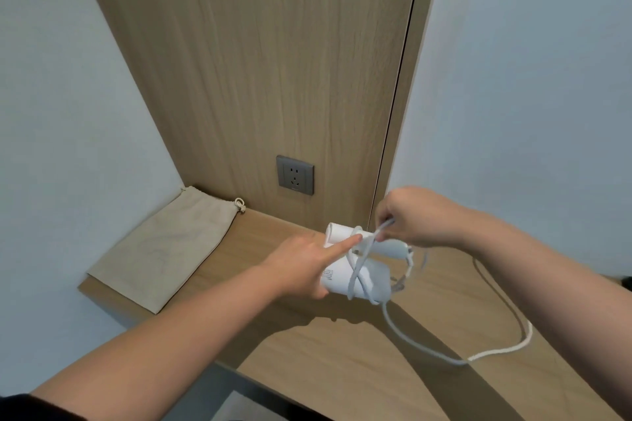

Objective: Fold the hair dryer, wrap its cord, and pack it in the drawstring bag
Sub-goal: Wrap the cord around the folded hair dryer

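1. Fingers [343,243] on the left hand [301,265]: wrapped round the hair dryer [374,278], index stretched out straight along the top and pressing down on a loop of the cord [357,273].
2. Fingers [385,215] on the right hand [415,219]: pinching a stretch of cord just above the dryer's far end, knuckles up, wrist coming in from the right.
3. Dryer itself: white, folded up, lying sideways between the two hands, over the middle of the wooden surface [342,379]. Seems held a bit off it, going by the shadow underneath, but hard to call from this angle.
4. Cord on the body: a couple of turns crossed in an X. Rest of it hanging off the lower right corner, dropping to the surface and curling off to the right in one big loose loop.
5. Drawstring bag [164,249]: beige, lying flat at the left end of the surface, tucked into the corner against the wall [68,113], well apart from the dryer. Knotted drawstring [240,205] poking out at its far right corner.
6. Behind all that: grey socket [295,175] set low in the wood panel [273,61], sitting between bag and dryer from this view.
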